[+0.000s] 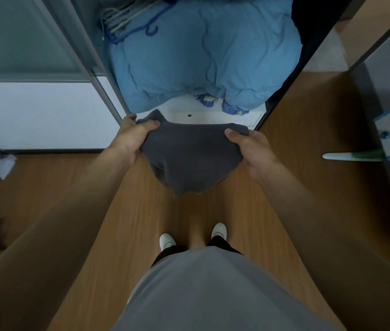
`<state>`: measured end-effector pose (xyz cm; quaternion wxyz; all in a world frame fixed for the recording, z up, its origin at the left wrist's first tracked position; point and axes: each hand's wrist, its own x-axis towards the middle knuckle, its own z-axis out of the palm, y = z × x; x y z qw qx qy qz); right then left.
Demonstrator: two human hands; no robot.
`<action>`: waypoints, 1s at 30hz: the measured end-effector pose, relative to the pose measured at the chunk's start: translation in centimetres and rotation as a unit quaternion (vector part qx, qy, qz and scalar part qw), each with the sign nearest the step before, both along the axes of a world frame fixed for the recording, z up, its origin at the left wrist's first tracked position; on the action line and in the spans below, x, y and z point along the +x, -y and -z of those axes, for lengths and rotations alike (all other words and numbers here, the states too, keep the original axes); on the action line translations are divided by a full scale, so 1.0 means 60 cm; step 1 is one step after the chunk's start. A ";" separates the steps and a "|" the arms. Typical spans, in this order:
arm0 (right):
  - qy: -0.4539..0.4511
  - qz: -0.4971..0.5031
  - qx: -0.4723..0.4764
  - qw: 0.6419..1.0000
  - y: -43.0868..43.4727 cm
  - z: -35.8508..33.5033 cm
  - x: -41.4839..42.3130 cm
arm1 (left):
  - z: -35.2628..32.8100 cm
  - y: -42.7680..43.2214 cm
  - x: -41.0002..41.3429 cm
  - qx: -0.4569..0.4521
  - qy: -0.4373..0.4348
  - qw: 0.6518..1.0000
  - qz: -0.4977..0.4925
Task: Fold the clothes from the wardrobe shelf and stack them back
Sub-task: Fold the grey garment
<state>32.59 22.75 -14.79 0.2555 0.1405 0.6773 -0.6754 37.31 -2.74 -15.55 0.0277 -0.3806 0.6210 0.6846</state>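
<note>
My left grip (129, 139) and right grip (254, 149) each pinched the grey garment (184, 158); it hung below, stretched crosswise between them, the shelf (215, 114) just beyond.

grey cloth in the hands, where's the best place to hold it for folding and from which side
Probably take the grey cloth by its top edge, one corner each, from the outer sides with thumbs on the near face, as the left hand and right hand do now. That edge is stretched nearly straight while the rest sags limp below.
</note>
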 end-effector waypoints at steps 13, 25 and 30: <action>-0.034 -0.013 0.066 0.997 -0.018 -0.014 -0.024 | 0.005 0.010 -0.003 -0.205 -0.075 0.945 0.245; -0.244 -0.287 0.265 0.888 -0.009 -0.029 0.003 | -0.014 0.014 -0.001 0.043 -0.001 0.992 0.120; -0.325 -0.242 0.379 0.832 -0.009 -0.011 0.010 | -0.002 0.006 0.004 -0.145 0.017 0.945 0.292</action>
